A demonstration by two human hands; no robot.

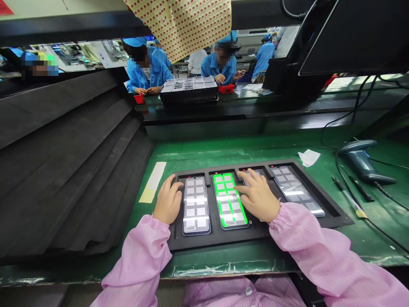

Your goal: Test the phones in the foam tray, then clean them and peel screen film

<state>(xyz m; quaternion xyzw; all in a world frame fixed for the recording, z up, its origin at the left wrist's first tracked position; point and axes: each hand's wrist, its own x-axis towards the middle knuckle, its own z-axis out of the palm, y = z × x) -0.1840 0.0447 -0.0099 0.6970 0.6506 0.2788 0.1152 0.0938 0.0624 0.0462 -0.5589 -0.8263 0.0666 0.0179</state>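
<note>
Four phones lie face up in the recesses of a black foam tray (191, 244). My left hand (168, 199) is at the tray's left edge, fingers apart, beside the leftmost phone (196, 206) with its grey-white grid screen. The second phone (230, 200) shows a bright green pattern between pale blocks. My right hand (258, 194) has its fingers spread, with fingertips over that phone's right edge and the third phone (255, 172), which it mostly covers. Further right lies the fourth phone (297, 189), its screen reflecting light. Neither hand holds anything.
Stacked black foam trays (64, 170) fill the left side. A barcode scanner (359, 162), a pen (343, 189) and cables lie right. White paper (309, 157) is behind the tray. A monitor (358, 38) hangs upper right. People in blue work across the bench.
</note>
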